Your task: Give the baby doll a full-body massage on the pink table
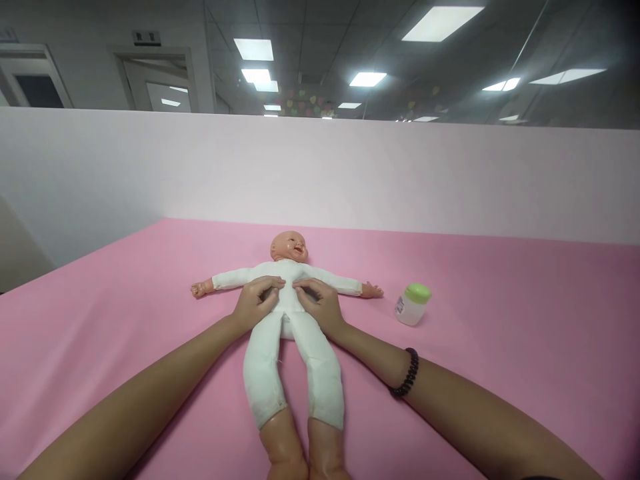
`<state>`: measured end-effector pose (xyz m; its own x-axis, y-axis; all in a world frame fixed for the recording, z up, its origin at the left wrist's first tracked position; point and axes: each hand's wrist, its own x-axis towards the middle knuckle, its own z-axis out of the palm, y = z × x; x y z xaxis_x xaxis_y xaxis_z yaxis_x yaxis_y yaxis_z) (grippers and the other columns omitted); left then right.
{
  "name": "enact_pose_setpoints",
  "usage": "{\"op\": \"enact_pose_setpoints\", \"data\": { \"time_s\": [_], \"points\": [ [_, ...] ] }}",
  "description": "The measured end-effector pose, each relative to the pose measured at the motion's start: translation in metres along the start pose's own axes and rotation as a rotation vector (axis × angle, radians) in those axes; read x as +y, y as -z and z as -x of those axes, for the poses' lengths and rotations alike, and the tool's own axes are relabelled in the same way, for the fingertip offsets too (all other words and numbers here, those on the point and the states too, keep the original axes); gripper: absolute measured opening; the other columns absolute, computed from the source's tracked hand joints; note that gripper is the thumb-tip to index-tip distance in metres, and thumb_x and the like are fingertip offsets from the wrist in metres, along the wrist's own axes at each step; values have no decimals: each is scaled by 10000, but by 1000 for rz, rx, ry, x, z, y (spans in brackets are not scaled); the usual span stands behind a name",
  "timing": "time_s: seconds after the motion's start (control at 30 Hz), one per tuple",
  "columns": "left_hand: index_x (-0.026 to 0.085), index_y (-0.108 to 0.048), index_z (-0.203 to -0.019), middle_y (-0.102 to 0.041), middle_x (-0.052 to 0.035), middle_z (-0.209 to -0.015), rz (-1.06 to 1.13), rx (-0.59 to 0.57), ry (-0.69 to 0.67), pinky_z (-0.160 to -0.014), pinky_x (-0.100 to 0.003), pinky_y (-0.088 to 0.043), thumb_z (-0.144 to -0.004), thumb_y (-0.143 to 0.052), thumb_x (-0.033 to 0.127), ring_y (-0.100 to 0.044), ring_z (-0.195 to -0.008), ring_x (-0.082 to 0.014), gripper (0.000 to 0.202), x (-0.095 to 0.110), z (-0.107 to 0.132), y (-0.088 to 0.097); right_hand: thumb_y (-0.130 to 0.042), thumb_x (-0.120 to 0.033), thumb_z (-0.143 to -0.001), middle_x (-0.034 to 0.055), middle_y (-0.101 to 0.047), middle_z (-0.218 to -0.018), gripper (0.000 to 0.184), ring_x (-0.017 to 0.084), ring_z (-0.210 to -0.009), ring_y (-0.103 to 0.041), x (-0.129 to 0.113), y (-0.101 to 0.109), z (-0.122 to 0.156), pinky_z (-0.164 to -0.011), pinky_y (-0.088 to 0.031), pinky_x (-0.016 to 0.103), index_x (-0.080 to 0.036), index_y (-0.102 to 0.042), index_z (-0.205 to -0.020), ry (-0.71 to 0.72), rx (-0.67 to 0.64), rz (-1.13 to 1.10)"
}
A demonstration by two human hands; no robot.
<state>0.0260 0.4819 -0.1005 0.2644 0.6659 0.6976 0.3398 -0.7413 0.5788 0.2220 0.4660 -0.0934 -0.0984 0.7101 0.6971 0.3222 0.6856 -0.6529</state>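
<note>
A baby doll [293, 333] in a white cloth suit lies face up on the pink table surface [125, 320], arms spread, head pointing away from me. My left hand [256, 301] rests on the doll's belly from the left, fingers curled and pressing into the cloth. My right hand [320, 303] does the same from the right, fingers bent onto the torso. The fingertips of both hands nearly meet at the doll's middle. A dark bead bracelet [406, 375] circles my right wrist.
A small white jar with a green lid [413, 303] stands to the right of the doll's hand. A pale pink partition wall [320, 173] rises behind the table. Ceiling lights and a door show above it.
</note>
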Motion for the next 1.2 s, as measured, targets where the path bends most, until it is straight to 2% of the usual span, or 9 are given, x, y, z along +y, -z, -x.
{"op": "enact_pose_setpoints", "data": {
  "time_s": [0.17,0.37,0.47,0.57,0.63,0.7,0.83,0.97,1.2],
  "points": [
    [220,-748,-1085,-721,-75,-1180,-13,-66,-21,-1036,-444,-507,-888,-522,225,-631,-1185,-248,300,-2,-2,2,-560,-266,-897,32,-738,-1119,257,231,-1160,-637,5,2,-2,-1067,-473,442,-253,-754,-1066,26,-105,23],
    [251,-584,-1377,-525,-51,-1467,-78,-248,47,-1209,-560,-264,-941,-479,320,-377,-1443,-288,454,-7,-6,5,-519,-368,-939,32,-529,-1451,434,247,-1443,-376,15,4,-4,-1210,-270,518,-248,-616,-1345,-88,-264,90],
    [199,-499,-1450,-398,-71,-1556,-109,-250,136,-1234,-568,-173,-945,-474,372,-235,-1505,-299,534,-10,-6,3,-505,-400,-944,32,-449,-1515,466,256,-1481,-301,18,3,-3,-1228,-203,538,-245,-587,-1376,-140,-258,117],
    [164,-433,-1490,-299,-96,-1601,-117,-194,241,-1235,-562,-164,-955,-460,430,-169,-1522,-299,598,-15,-5,-1,-515,-374,-930,47,-488,-1492,454,255,-1453,-354,19,2,-2,-1218,-246,515,-226,-607,-1348,-173,-174,116],
    [175,-461,-1472,-312,-97,-1597,-124,-151,266,-1229,-554,-193,-957,-459,442,-193,-1516,-297,580,-16,-3,-2,-531,-334,-910,67,-583,-1398,400,253,-1363,-469,18,1,-2,-1178,-331,490,-209,-649,-1271,-159,-87,127],
    [171,-549,-1401,-405,-105,-1552,-146,-100,249,-1218,-543,-245,-947,-479,417,-278,-1489,-299,521,-14,-3,-3,-548,-287,-879,77,-667,-1254,318,251,-1216,-577,17,1,-1,-1106,-416,473,-200,-688,-1151,-128,-2,151],
    [166,-732,-1122,-693,-101,-1247,-166,23,112,-1099,-483,-459,-921,-487,295,-600,-1246,-264,342,-5,-2,-2,-535,-213,-849,56,-731,-1056,222,230,-1038,-659,13,0,1,-985,-513,429,-220,-726,-962,-80,64,106],
    [211,-767,-967,-765,-60,-1050,-124,21,-80,-903,-392,-592,-910,-499,258,-721,-999,-219,277,3,-1,0,-519,-207,-868,40,-740,-1104,276,219,-1087,-678,11,0,2,-1016,-523,417,-232,-764,-993,-21,1,6],
    [199,-756,-1075,-742,-74,-1132,-92,-45,-126,-976,-417,-565,-906,-520,239,-693,-1089,-233,293,2,-1,2,-476,-259,-917,39,-610,-1351,402,226,-1367,-490,11,4,-2,-1185,-357,486,-222,-679,-1263,-31,-237,10]
  ]
}}
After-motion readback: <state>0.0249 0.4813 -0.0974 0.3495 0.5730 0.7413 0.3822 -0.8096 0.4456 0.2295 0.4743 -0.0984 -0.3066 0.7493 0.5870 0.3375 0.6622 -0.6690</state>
